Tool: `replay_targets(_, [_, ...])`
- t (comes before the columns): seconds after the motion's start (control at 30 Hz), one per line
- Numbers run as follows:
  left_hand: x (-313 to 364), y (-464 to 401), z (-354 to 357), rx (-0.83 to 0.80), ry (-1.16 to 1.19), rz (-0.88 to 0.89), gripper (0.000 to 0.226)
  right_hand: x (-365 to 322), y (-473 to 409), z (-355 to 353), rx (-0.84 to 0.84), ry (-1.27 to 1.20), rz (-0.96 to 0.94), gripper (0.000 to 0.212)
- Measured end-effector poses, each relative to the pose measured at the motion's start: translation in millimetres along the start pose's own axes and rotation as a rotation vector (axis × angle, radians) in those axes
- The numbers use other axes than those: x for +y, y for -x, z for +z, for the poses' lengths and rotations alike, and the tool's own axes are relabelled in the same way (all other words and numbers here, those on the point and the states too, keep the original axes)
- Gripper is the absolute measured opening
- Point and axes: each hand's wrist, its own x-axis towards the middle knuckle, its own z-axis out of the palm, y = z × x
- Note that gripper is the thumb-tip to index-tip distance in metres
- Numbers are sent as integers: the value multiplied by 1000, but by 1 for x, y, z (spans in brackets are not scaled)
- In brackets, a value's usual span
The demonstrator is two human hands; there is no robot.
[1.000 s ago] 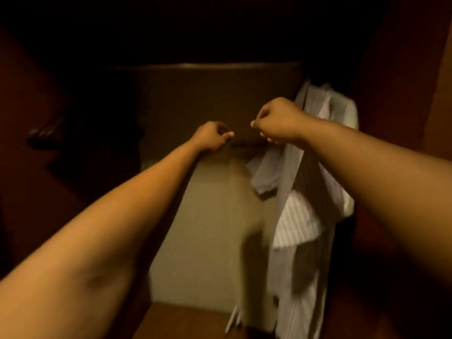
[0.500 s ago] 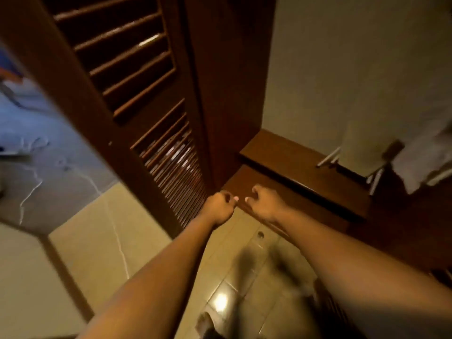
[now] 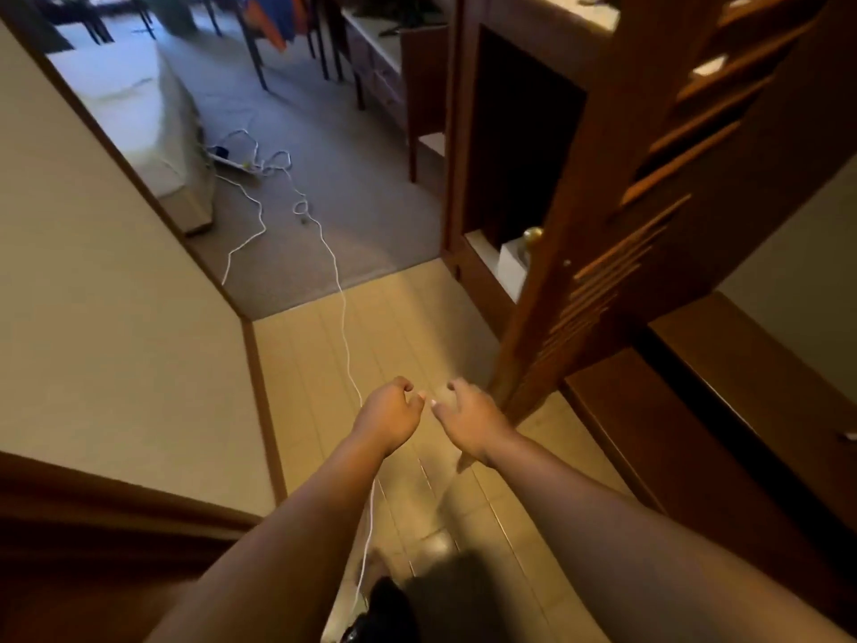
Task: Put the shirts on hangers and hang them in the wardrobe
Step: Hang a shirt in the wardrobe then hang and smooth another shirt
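Both hands empty, out over the tile floor (image 3: 320,364).
Left hand (image 3: 388,417) and right hand (image 3: 468,422) loosely curled, thumbs nearly touching; louvred door (image 3: 649,215) to the right; no shirts or hangers in view.

A cable (image 3: 344,313) runs along the floor (image 3: 417,317), left of the louvred door (image 3: 649,201).
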Motion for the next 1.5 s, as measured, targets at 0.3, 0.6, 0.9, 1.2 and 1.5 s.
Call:
replay_targets(0.3, [-53,-126,-142,115,-6,-45,44,-137,-142,19,-9,-31,-46,56])
replay_targets(0.6, [-36,-302,-230,173,-27,-42,44,-206,-334,-25,27,41,-58,65])
replay_targets(0.9, [11,-513,-335,195,-27,-86,37,-306,-558,-123,-29,127,-116,65])
replay_targets(1.2, [62,-727,-410,183,-19,-56,41,-377,-751,-203,-31,107,-68,66])
replay_targets(1.5, [101,-959,-509,97,-94,34,48,-460,-952,-268,44,17,60,68])
